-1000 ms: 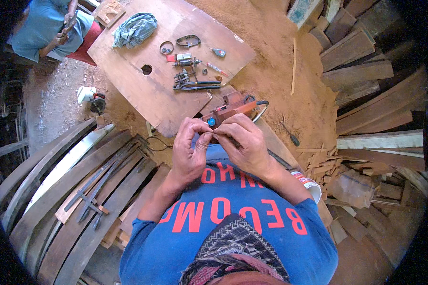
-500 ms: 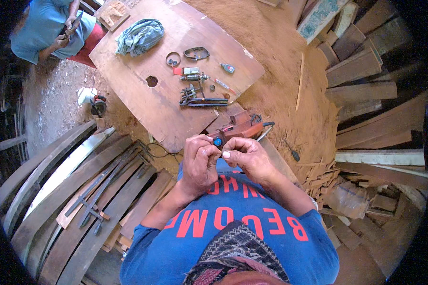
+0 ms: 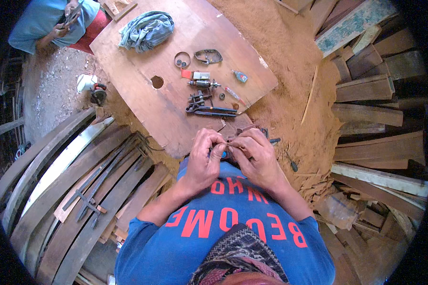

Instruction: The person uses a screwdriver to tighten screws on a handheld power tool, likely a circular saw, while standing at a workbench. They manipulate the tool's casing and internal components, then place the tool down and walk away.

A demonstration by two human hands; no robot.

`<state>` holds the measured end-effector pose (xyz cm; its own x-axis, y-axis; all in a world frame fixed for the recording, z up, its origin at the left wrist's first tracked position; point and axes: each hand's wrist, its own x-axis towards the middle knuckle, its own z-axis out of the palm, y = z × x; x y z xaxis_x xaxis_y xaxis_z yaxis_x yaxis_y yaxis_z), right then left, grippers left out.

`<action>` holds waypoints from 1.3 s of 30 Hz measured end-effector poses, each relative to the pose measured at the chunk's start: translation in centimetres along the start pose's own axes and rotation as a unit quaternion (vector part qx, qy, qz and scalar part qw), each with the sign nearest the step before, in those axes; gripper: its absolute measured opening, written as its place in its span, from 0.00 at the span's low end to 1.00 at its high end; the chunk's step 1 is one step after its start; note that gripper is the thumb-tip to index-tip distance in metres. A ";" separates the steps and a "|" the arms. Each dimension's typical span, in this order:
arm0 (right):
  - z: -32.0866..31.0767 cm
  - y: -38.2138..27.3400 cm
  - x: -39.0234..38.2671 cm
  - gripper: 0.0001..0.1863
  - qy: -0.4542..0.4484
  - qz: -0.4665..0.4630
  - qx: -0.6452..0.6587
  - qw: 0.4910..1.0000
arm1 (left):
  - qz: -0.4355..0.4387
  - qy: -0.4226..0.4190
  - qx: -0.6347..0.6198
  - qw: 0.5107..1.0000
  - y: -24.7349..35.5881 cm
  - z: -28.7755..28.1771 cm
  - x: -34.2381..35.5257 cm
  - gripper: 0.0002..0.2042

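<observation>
My left hand [image 3: 205,159] and right hand [image 3: 256,159] meet with thumbs and fingertips pinched around a tiny part that I cannot make out, low over the near end of the plywood board. Just behind them a power tool with a blue round part [image 3: 224,156] is mostly hidden. On the plywood [image 3: 138,95] lie a pair of long-handled pliers [image 3: 214,110] among metal parts, a motor armature [image 3: 202,83], a red-and-silver part [image 3: 200,75], a band ring [image 3: 182,59], an oval metal band [image 3: 208,56], a small bottle [image 3: 240,76] and a crumpled blue cloth [image 3: 146,31].
A co-worker [image 3: 52,26] at upper left holds something dark. A white-and-black object [image 3: 88,85] sits left of the board. Curved planks [image 3: 47,175] and bar clamps [image 3: 88,199] fill the lower left; stacked boards [image 3: 375,147] line the right, beside sawdust [image 3: 295,109].
The view has shifted, so board and parts appear lower and farther right. My hands sit a little farther right, still pinched together; the power tool behind them is now more hidden.
</observation>
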<state>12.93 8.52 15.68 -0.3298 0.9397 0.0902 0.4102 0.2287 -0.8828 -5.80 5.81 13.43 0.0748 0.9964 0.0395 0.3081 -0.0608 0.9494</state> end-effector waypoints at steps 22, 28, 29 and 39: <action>-1.8 -3.1 -2.2 0.17 0.131 -0.116 -0.016 0.984 | 0.020 0.084 -0.060 0.994 4.8 0.8 -1.8 0.03; -1.8 -4.7 -5.8 0.11 0.106 -0.076 0.049 0.990 | 0.101 0.081 0.008 0.992 6.6 1.3 -5.3 0.03; -1.9 -5.0 -6.2 0.11 0.113 -0.083 0.047 0.989 | 0.119 0.091 0.020 0.989 6.8 1.4 -5.6 0.04; -2.2 -6.5 -10.6 0.08 0.148 -0.116 0.033 0.982 | 0.124 0.083 -0.052 0.987 7.9 2.1 -8.7 0.03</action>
<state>15.64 -2.39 21.53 -0.1427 0.8993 0.4135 0.2949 0.4374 -0.8495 -2.04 -3.51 19.97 -0.0226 0.9482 0.3170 0.2003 -0.3063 0.9306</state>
